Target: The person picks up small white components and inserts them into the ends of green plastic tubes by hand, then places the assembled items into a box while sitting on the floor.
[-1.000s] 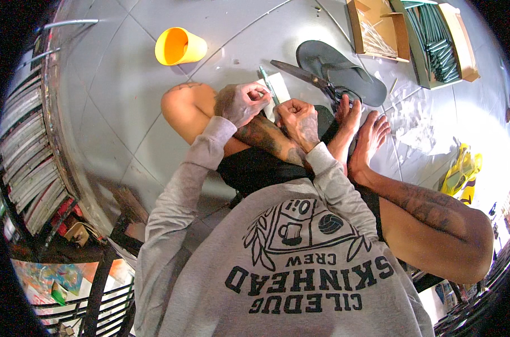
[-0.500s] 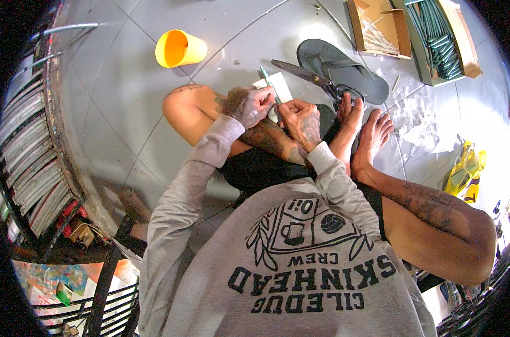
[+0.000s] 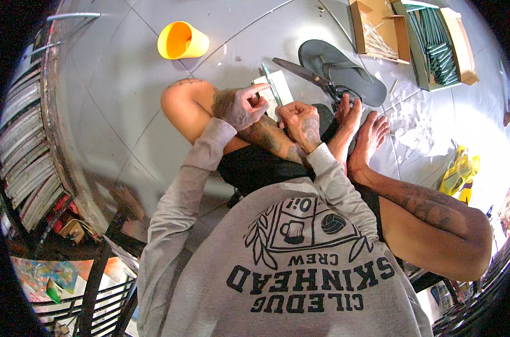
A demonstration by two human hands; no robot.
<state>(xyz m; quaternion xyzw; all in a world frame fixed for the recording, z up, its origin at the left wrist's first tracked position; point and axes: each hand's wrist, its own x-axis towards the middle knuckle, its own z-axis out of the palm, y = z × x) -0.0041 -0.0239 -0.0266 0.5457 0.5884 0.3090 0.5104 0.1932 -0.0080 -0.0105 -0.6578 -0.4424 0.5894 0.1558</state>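
A slim teal stick, like a pen or pencil (image 3: 270,81), slants above a small white pad or folded paper (image 3: 281,84). My right hand (image 3: 301,122) is closed, with thumb and forefinger pinching the stick's near end. Beside it, my left hand (image 3: 248,108) has its forefinger stretched toward the stick and the other fingers loosely curled; nothing shows in it. Large black scissors (image 3: 308,74) lie just right of the pad, partly over a dark flip-flop (image 3: 345,73), blades pointing up and left.
A yellow cup (image 3: 198,44) lies tilted at the far left. Far right are a cardboard box of thin white sticks (image 3: 375,39) and a box of dark green sticks (image 3: 441,59). Clear plastic scraps (image 3: 420,126) and a yellow plastic bag (image 3: 461,174) lie right of my feet.
My left hand has drawn back left from the teal stick, and its forefinger has straightened. My right hand stays at the stick's near end.
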